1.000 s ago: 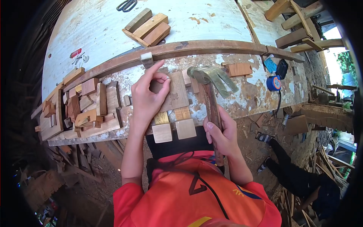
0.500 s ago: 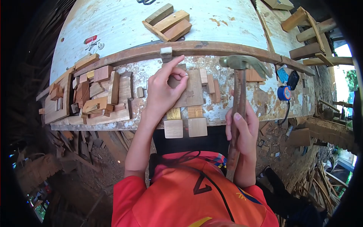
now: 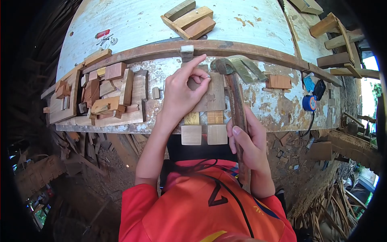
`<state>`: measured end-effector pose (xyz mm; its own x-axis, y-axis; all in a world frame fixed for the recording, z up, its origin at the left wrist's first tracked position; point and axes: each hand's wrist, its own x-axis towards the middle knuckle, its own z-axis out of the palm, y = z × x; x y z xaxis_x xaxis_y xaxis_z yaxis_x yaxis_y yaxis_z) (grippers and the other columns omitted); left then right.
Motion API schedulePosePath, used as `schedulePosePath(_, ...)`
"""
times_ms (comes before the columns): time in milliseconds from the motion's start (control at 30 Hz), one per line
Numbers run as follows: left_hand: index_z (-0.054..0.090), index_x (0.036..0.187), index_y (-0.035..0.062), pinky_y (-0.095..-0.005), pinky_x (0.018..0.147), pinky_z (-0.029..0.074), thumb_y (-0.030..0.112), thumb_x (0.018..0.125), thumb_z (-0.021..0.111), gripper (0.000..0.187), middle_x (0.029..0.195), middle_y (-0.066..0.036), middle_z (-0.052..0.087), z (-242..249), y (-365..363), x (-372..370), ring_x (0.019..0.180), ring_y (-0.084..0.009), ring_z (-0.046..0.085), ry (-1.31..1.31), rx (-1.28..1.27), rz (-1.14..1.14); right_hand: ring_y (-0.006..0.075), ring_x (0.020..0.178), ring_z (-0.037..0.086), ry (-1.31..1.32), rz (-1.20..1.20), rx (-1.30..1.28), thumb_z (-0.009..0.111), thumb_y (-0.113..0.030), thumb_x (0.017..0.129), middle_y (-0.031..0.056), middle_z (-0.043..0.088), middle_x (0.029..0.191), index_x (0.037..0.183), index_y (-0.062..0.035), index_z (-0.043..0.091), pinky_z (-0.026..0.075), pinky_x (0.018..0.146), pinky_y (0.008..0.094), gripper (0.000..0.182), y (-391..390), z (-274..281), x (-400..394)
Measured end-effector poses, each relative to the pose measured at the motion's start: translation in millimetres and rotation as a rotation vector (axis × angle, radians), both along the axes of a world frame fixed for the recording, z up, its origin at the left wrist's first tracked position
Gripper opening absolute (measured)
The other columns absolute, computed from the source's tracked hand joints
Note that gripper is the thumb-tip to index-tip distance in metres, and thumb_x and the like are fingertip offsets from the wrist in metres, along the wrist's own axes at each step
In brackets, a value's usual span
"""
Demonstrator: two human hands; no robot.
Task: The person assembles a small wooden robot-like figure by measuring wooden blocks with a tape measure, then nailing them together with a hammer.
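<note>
A claw hammer point(image 3: 236, 97) is in my right hand point(image 3: 250, 142), which wraps round its wooden handle. Its metal head is up, just right of my left hand point(image 3: 181, 90). My left thumb and fingers are pinched together over a flat wooden board point(image 3: 212, 96); whatever they hold is too small or hidden to make out. From the board's near side, two short strips, a yellowish one point(image 3: 192, 117) and a striped one point(image 3: 215, 117), run to two square wooden blocks point(image 3: 191, 135) at the bench edge. The hammer covers part of the board's right side.
Assorted wood offcuts point(image 3: 109, 92) crowd the left of the worn bench. A long wooden rail point(image 3: 238, 48) crosses behind my hands. Beyond it are a slatted wood piece point(image 3: 191, 20) and a red-handled tool point(image 3: 102, 34). A blue tape measure point(image 3: 309, 103) and a reddish block point(image 3: 279, 82) sit right.
The hammer head has swung left, closer to my left hand, and the right hand has shifted slightly left. My left hand keeps its pinch over the board. The view has shifted a little.
</note>
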<state>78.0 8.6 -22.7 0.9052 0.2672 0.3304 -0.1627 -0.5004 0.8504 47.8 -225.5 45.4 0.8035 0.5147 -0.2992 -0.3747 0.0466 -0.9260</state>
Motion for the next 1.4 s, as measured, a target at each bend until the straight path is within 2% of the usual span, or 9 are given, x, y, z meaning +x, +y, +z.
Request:
schedulePosePath(267,0.067,0.147,0.0095,-0.0273,0.08,0.059,-0.001,0.086,0.082,0.064,0.089,-0.002,0.079,0,1,0,0.078,-0.009,0.072,-0.007,0.001,-0.006,0.0022,0.061,0.05,-0.079,0.007,-0.054,0.058,-0.004,0.106,-0.0018,0.06,0.089,0.168,0.0011,0.039,0.043,0.054,0.0221,0.065,4,-8,-6)
schedulePosePath(600,0.069,0.147,0.012,-0.0281,0.08,0.058,0.003,0.083,0.086,0.068,0.089,-0.002,0.078,0,3,0,0.078,-0.0091,0.071,0.012,0.013,0.005,0.0023,0.062,0.05,-0.043,0.049,-0.073,0.058,-0.002,0.105,-0.0026,0.06,0.087,0.168,0.0007,0.038,0.042,0.055,0.0228,0.066,2,-9,-6)
schedulePosePath(700,0.069,0.143,0.008,-0.0306,0.074,0.061,-0.001,0.084,0.084,0.062,0.091,-0.006,0.08,0,4,0,0.075,-0.0147,0.073,-0.021,0.057,0.001,0.0022,0.062,0.049,0.007,0.061,-0.101,0.058,-0.002,0.105,-0.003,0.059,0.087,0.169,0.0004,0.037,0.042,0.055,0.0228,0.067,4,-3,-3)
schedulePosePath(867,0.069,0.143,0.0078,-0.0304,0.074,0.061,-0.001,0.084,0.084,0.061,0.092,-0.006,0.08,-1,3,1,0.075,-0.0144,0.073,-0.018,0.038,-0.014,0.0023,0.062,0.049,-0.063,0.041,-0.022,0.058,-0.003,0.106,-0.0036,0.058,0.088,0.169,0.0005,0.036,0.041,0.055,0.0229,0.067,2,-7,-8)
schedulePosePath(967,0.07,0.142,0.0076,-0.0302,0.074,0.061,-0.001,0.084,0.084,0.061,0.092,-0.006,0.08,-1,3,1,0.075,-0.014,0.072,-0.023,0.048,-0.008,0.0023,0.063,0.049,0.059,0.066,-0.112,0.058,-0.004,0.106,-0.0037,0.058,0.087,0.17,0.0,0.035,0.041,0.055,0.0227,0.068,4,2,-1)
schedulePosePath(1067,0.07,0.141,0.0075,-0.03,0.074,0.061,-0.001,0.084,0.083,0.06,0.091,-0.006,0.08,5,4,0,0.075,-0.0137,0.072,-0.005,0.06,-0.002,0.0024,0.063,0.049,-0.101,0.039,-0.07,0.059,-0.005,0.106,-0.0038,0.057,0.085,0.17,-0.0007,0.036,0.042,0.056,0.0227,0.068,3,-3,-11)
schedulePosePath(1267,0.071,0.141,0.0079,-0.0298,0.074,0.061,-0.001,0.084,0.083,0.059,0.091,-0.006,0.08,2,3,0,0.075,-0.0139,0.073,-0.03,0.052,0.001,0.0027,0.064,0.05,0.039,0.064,-0.127,0.059,-0.004,0.105,-0.0035,0.058,0.085,0.169,-0.0007,0.037,0.043,0.057,0.0231,0.068,4,5,-7)
schedulePosePath(1367,0.071,0.141,0.0082,-0.0299,0.074,0.062,0.0,0.084,0.083,0.059,0.091,-0.006,0.08,2,2,0,0.075,-0.0143,0.074,-0.015,0.05,0.008,0.0027,0.063,0.05,-0.163,0.026,-0.062,0.058,-0.003,0.105,-0.0033,0.058,0.085,0.169,-0.0009,0.037,0.042,0.056,0.023,0.068,4,-5,-14)
schedulePosePath(1400,0.071,0.141,0.0083,-0.03,0.074,0.062,0.0,0.084,0.083,0.059,0.091,-0.006,0.08,3,2,0,0.075,-0.0144,0.074,-0.004,0.049,0.008,0.0028,0.063,0.05,-0.117,0.039,-0.096,0.058,-0.002,0.105,-0.0033,0.059,0.085,0.169,-0.0008,0.038,0.042,0.055,0.0231,0.068,4,-3,-12)
